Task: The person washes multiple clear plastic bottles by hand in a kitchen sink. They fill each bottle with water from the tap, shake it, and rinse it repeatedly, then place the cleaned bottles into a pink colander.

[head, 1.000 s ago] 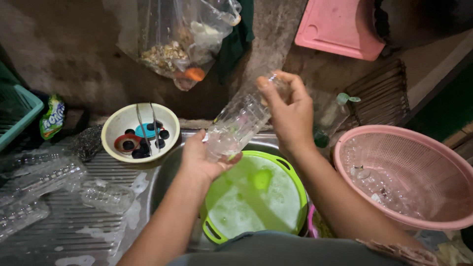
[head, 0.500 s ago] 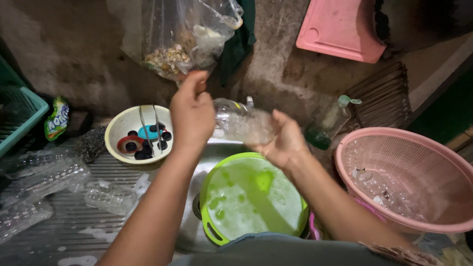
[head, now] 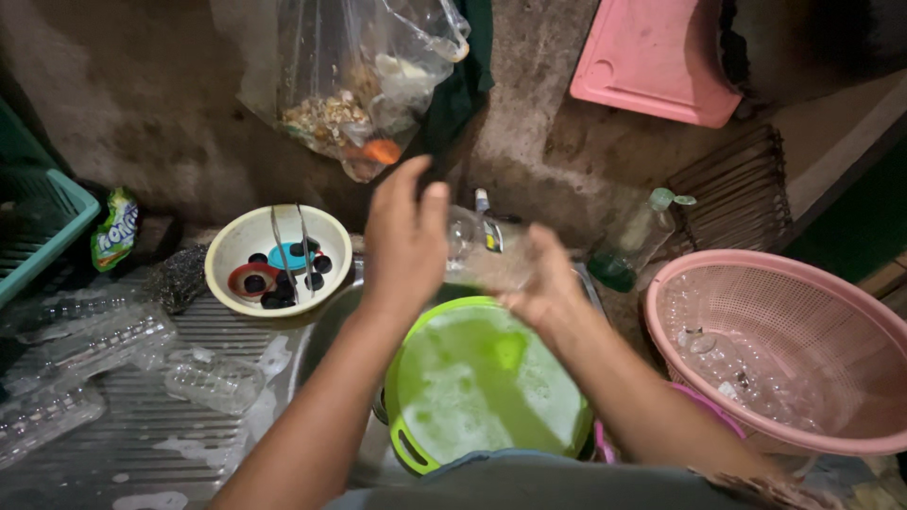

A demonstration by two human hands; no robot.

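Both hands work a clear plastic bottle (head: 487, 250) held level above the green basin (head: 487, 387) of soapy water, which sits in the sink at the middle of the counter. The left hand (head: 406, 236) covers one end of the bottle with its fingers spread wide and upright; whether they press on the plastic is not clear. The right hand (head: 539, 283) is motion-blurred, cupped under the other end, and appears to close around it; its exact grip cannot be told. To do this step well, keep the bottle over the basin so that runoff falls back into the suds, and support it from below with the right hand while the left works around the wall. Thin clear plastic likely dents under a hard squeeze and turns slippery when soapy, so firm but light pressure is advised. A cream bowl (head: 279, 257) of caps and tongs stands toward the counter's back left; more clear bottles (head: 85, 345) lie on the ribbed drainboard at the left edge; a pink basket (head: 784, 349) stands at the right edge.
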